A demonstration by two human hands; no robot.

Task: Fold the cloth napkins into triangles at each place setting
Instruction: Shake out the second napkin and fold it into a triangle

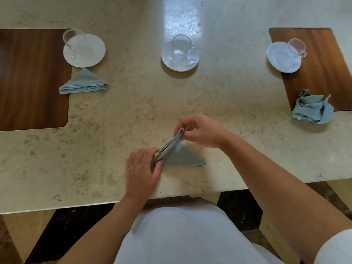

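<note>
A grey-blue cloth napkin [181, 156] lies folded as a triangle on the marble table [133, 111], near the front edge at the middle. My right hand [202, 130] pinches its top corner, which is lifted a little. My left hand [142, 168] pinches the triangle's left corner against the table. A second napkin [83, 82], folded into a triangle, lies at the left setting. A third napkin [313, 108] sits crumpled at the right setting, half on a wooden inlay.
Three white saucers each carry a clear glass cup: left [84, 50], middle [180, 55], right [284, 57]. Dark wooden inlays sit in the table at the left [32, 79] and right [320, 67]. The table's front edge runs just below my hands.
</note>
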